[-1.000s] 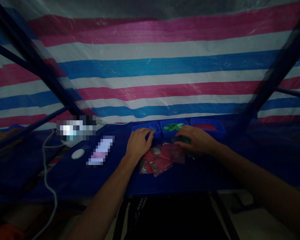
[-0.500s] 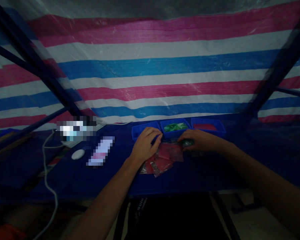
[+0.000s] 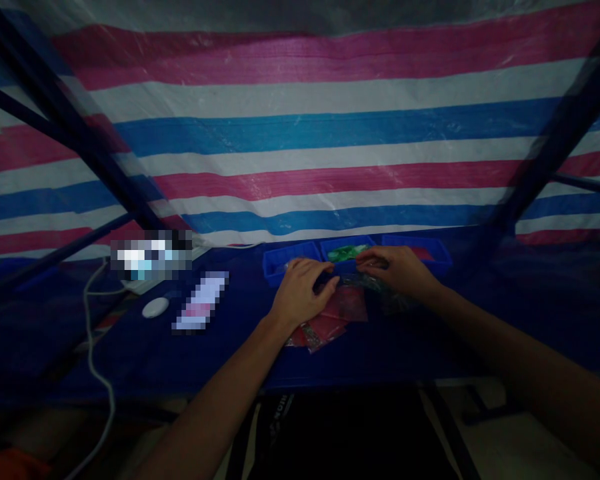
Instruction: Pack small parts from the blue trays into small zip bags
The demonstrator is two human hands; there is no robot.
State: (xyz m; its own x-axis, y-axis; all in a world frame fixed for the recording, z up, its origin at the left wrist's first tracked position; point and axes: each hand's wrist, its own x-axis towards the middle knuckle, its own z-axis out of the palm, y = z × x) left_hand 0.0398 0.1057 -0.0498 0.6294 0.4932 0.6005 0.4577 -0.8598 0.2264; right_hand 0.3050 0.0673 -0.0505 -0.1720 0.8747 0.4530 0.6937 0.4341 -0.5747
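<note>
Lying with room before the worktop's near edge (image 3: 380, 381), red packets (image 3: 330, 327) are partly hidden by the left hand (image 3: 304, 290); both it and the right hand (image 3: 401, 268) are loosely curled; whether anything is gripped cannot be told.

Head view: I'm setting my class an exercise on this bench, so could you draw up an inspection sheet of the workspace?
Surface: dark blue table, dimly lit.
Job's things: three blue bins in a row; green pieces in the middle one, red ones in the right. Red packets lie overlapping in front, with clear bags near them.
Clutter: white round object and a pixelated slab at left.
Hands: left hand over the red packets, right hand by the middle and right bins; their grip cannot be told.
Cables: white cable curving down at left.
Surroundings: striped sheet behind, dark blue frame bars at both sides.
</note>
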